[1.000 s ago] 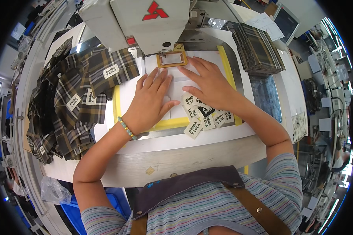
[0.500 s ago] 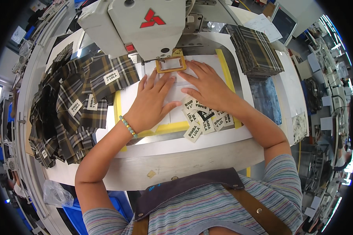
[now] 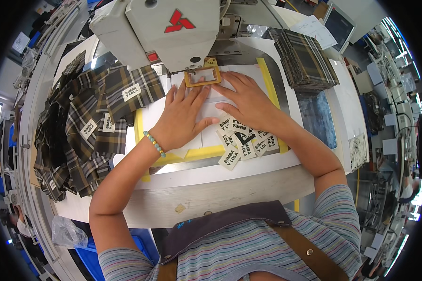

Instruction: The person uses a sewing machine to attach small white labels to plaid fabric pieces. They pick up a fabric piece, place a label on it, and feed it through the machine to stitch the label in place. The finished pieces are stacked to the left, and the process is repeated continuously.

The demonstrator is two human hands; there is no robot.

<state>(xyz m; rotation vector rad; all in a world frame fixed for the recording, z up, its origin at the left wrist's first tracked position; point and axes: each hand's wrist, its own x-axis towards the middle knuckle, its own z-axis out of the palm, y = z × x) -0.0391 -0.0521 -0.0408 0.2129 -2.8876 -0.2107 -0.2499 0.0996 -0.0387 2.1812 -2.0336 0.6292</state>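
My left hand (image 3: pixel 179 117) lies flat and open on a white sheet (image 3: pixel 151 125), with a beaded bracelet at its wrist. Its fingertips reach the near left edge of a yellow-orange rectangular clamp frame (image 3: pixel 217 75) below the sewing machine head (image 3: pixel 171 40). On the frame's right side, my right hand (image 3: pixel 248 99) is also flat, fingers apart, fingertips close against it. Neither hand grips anything; whether fabric lies under the palms is hidden. Below my right palm spreads a loose heap of small white labels (image 3: pixel 230 157) with dark lettering, a black one among them.
Plaid fabric pieces (image 3: pixel 77 110), some with white labels, are heaped on the left. A neat stack of plaid pieces (image 3: pixel 309 58) stands at the back right. Yellow tape (image 3: pixel 268 86) borders the sheet. A monitor (image 3: pixel 338 27) is beyond the stack, and a blue bin (image 3: pixel 91 260) sits below the table's left.
My left hand has slid slightly forward, its fingertips now further in at the frame. My right hand has barely moved. The labels and fabric lie as before.
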